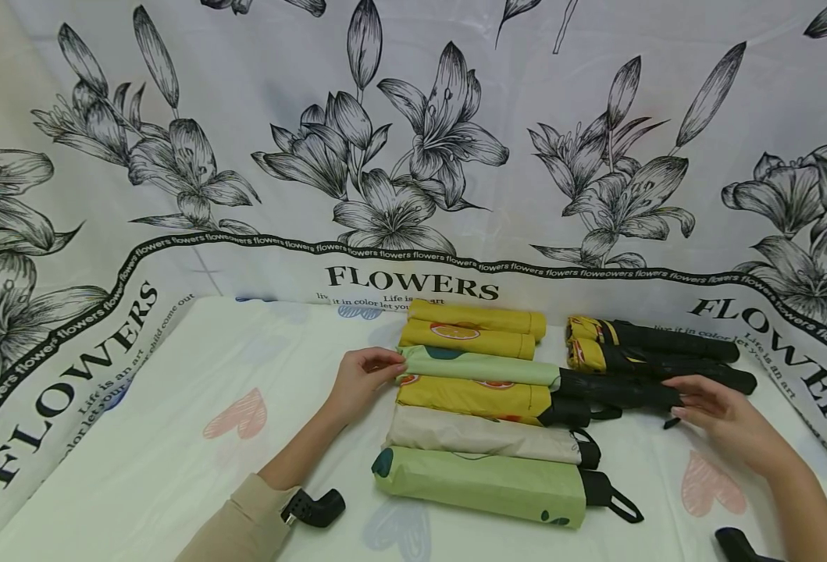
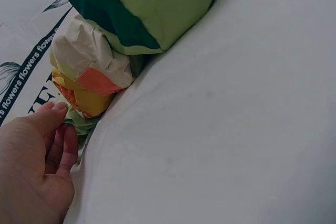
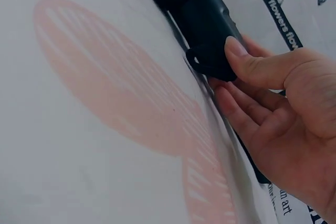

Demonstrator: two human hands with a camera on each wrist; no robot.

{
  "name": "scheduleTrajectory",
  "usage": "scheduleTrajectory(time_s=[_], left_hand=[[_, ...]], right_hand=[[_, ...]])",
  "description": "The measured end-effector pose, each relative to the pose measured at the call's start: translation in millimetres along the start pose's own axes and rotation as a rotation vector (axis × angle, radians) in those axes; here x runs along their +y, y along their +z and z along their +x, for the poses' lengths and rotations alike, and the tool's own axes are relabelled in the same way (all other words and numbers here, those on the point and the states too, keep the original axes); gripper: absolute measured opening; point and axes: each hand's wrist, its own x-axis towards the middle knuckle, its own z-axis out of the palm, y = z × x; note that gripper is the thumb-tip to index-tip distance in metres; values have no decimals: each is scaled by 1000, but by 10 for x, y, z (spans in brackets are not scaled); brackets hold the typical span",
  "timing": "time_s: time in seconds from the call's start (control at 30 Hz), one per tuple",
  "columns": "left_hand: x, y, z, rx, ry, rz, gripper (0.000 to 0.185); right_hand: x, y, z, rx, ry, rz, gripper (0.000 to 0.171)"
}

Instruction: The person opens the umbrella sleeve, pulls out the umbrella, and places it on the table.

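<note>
White bed sheet (image 1: 174,437) printed with pale pink hearts serves as the work surface, backed by a lily-print FLOWERS cloth (image 1: 413,156).

Left hand (image 1: 360,382): fingertips pinch the canopy tip of the pale green folded umbrella (image 1: 479,367), third in a row of six lying parallel, just beside one another.

Right hand (image 1: 725,414): thumb and fingers grasp that umbrella's black handle (image 3: 207,35) at its end, seen close in the right wrist view.

Handling note: both ends are held, so a level, even lift looks best, lest the yellow umbrella (image 1: 472,398) touching its near side be dragged along.

Further items, left to right: black clip-like object (image 1: 315,507) by the left sleeve; two yellow umbrellas (image 1: 472,328) at the back; cream umbrella (image 1: 483,437); light green umbrella (image 1: 483,484) nearest; two black-and-yellow umbrellas (image 1: 655,351) behind the right hand, close enough to crowd the handle.
</note>
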Motion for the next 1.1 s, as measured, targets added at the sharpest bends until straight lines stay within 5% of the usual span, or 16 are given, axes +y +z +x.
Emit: scheduleTrajectory(time_s=[0.6,1.1], left_hand=[[-17,-4,6,-3,-3,0,13],[-5,5,-1,6,-15,2,13]], right_hand=[[65,-104,-47,-29,12,13,43],[-332,-8,87,59,-16,-121,37]])
